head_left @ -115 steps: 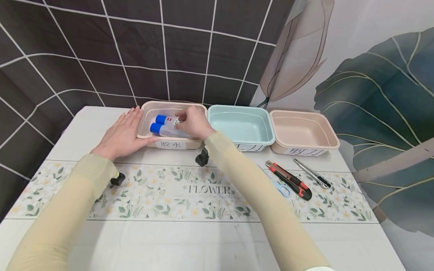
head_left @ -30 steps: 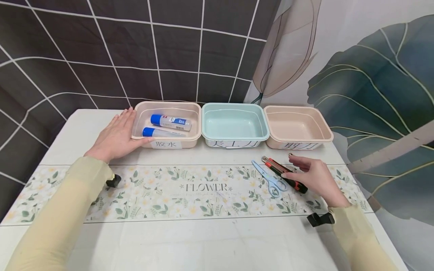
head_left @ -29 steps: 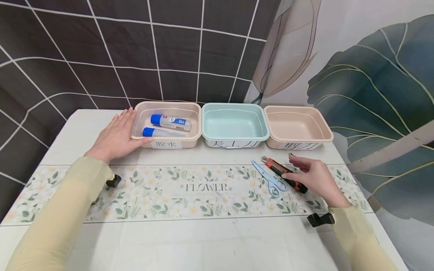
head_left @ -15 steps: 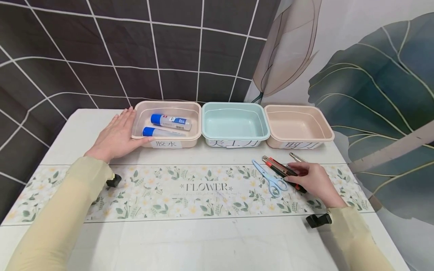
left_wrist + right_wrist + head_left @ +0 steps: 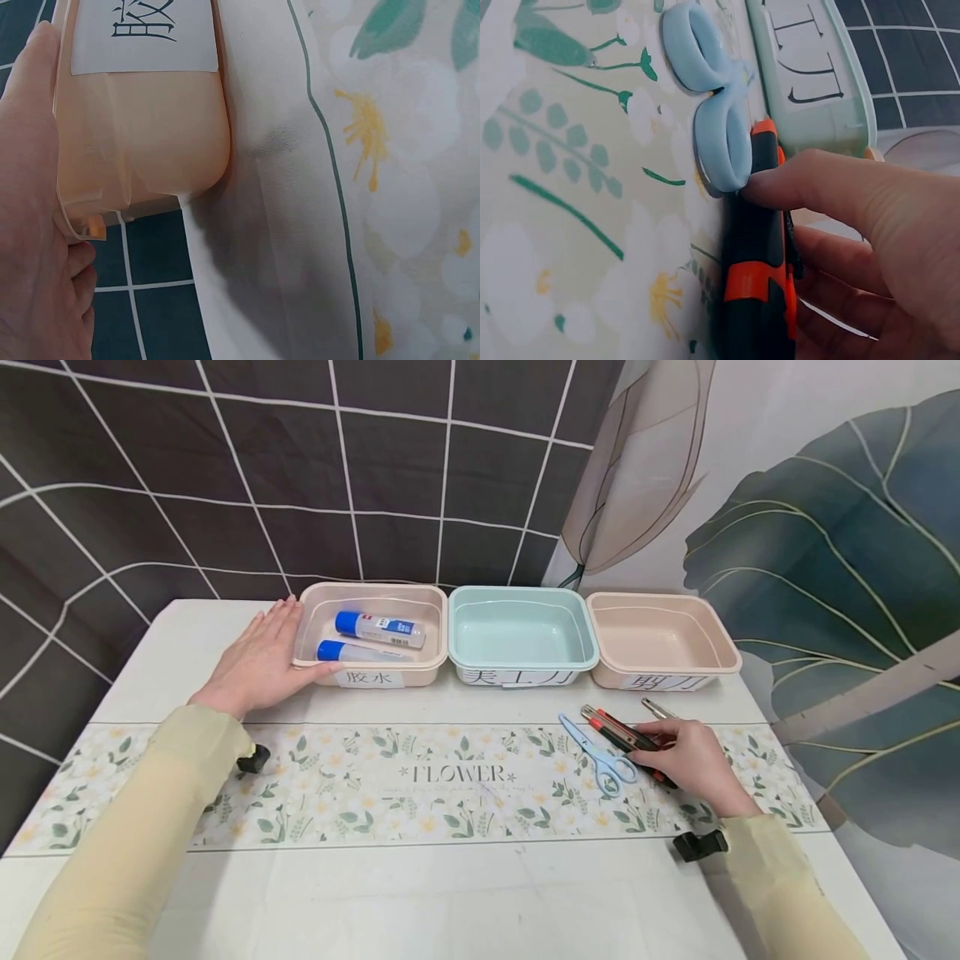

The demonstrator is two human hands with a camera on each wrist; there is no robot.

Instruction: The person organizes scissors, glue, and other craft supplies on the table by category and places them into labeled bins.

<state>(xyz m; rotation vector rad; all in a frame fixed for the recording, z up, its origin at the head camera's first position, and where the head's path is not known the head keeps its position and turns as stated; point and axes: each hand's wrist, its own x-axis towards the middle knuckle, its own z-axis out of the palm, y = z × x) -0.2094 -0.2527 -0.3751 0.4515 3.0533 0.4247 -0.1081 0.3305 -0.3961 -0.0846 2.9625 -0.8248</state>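
Note:
My left hand lies along the left side of a pink bin, fingers extended and thumb on its front rim. Inside that bin are two clear glue tubes with blue caps, an upper tube and a lower tube. My right hand pinches a red and black utility knife lying on the table, thumb on one side and curled fingers on the other. Light blue scissors lie just left of this knife. A silver box cutter pokes out beyond my right fingers, its rear part hidden by them.
A light blue bin and another pink bin continue the row along the table's back, with paper labels on their fronts. A dark grid-patterned cloth rises behind. The floral table cover spreads in front.
The right hand went from the glue tubes in the left bin to the tools at right, then closed its thumb and fingers on the utility knife. My left hand stayed at the bin.

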